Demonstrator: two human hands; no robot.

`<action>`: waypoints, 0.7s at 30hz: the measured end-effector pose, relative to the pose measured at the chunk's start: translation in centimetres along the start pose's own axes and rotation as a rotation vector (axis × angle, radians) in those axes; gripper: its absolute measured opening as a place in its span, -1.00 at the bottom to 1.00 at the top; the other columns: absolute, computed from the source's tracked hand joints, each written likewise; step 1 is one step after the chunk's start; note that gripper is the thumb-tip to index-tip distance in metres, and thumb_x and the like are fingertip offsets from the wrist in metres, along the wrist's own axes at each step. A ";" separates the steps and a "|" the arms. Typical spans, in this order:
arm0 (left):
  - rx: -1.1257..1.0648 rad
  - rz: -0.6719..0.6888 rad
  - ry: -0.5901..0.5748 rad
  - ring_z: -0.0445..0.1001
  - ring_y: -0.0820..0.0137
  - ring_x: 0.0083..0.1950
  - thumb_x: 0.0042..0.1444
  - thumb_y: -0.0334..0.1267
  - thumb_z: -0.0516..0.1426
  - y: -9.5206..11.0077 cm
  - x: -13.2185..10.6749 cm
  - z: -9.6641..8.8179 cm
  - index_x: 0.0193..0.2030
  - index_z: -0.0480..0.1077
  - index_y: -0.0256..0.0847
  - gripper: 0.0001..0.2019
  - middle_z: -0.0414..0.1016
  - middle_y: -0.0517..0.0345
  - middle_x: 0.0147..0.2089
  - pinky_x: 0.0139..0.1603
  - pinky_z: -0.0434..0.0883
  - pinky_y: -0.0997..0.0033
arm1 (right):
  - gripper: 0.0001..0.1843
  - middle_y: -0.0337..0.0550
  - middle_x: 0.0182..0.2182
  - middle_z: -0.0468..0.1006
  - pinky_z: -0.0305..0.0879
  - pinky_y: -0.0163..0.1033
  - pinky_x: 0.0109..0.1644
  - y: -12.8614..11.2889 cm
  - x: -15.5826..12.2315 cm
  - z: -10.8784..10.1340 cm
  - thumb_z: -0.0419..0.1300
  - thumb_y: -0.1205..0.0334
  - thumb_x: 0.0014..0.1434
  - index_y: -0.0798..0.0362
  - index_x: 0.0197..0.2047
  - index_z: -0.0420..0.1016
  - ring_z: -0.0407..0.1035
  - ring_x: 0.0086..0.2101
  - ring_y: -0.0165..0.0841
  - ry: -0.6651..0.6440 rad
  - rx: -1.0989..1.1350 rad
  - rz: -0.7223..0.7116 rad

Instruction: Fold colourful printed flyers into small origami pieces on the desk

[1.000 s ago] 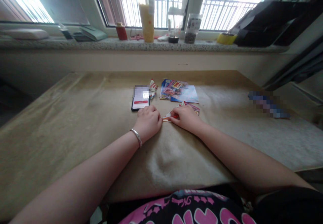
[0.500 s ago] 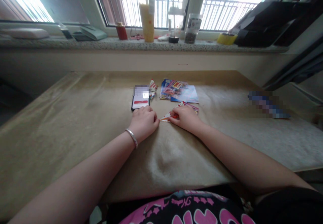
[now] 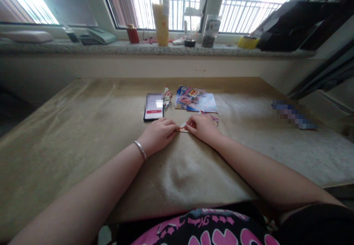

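Pinching folded paper (image 3: 183, 129) on table (image 3: 69, 145), right hand (image 3: 203, 127) apparently steadies it for left hand (image 3: 159, 132), whose fingertips meet left end, grip unclear; phone (image 3: 153, 114) lies screen up beyond, likely for easy viewing.

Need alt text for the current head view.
A person's right hand holds folded printed paper on a table; the left hand touches its left end. Beyond lie a phone and printed cards, below a cluttered windowsill.

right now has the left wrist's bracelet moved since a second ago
Yes, leftward: against the unmoved phone, the bracelet has gone from below it to mostly beyond its left edge.
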State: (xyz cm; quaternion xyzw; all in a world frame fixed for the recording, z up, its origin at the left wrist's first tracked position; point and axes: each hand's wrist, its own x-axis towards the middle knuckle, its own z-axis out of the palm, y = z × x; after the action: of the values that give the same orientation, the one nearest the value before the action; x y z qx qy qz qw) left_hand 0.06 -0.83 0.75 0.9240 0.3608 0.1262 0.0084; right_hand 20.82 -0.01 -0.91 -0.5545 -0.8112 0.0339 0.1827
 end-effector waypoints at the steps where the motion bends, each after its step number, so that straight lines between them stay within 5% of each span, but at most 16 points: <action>1: 0.025 0.033 -0.008 0.37 0.35 -0.17 0.23 -0.29 -0.02 0.2 0.0 -0.1 -0.09 0.45 -0.17 -0.76 0.47 0.06 -0.15 -0.15 0.33 0.36 | -0.81 -0.16 -0.38 0.58 0.10 -0.24 -0.25 0.1 0.1 0.0 0.15 0.11 0.14 0.04 -0.36 0.48 0.39 -0.33 -0.31 0.005 0.007 -0.002; 21: 0.228 0.121 -0.156 0.37 0.32 -0.22 0.24 -0.30 -0.02 1.5 -0.1 -1.4 -0.04 0.42 -0.25 -0.74 0.44 -0.01 -0.24 -0.27 0.32 0.33 | -0.85 -0.13 -0.30 0.52 0.11 -0.24 -0.17 1.0 0.1 -0.1 0.18 0.15 0.14 0.03 -0.31 0.51 0.35 -0.28 -0.33 0.028 0.046 -0.170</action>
State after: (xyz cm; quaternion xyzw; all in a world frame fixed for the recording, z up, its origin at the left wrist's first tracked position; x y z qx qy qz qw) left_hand 0.65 -2.11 2.24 0.9461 0.3146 0.0124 -0.0763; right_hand 21.70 0.47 -1.00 -0.4797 -0.8517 0.0292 0.2089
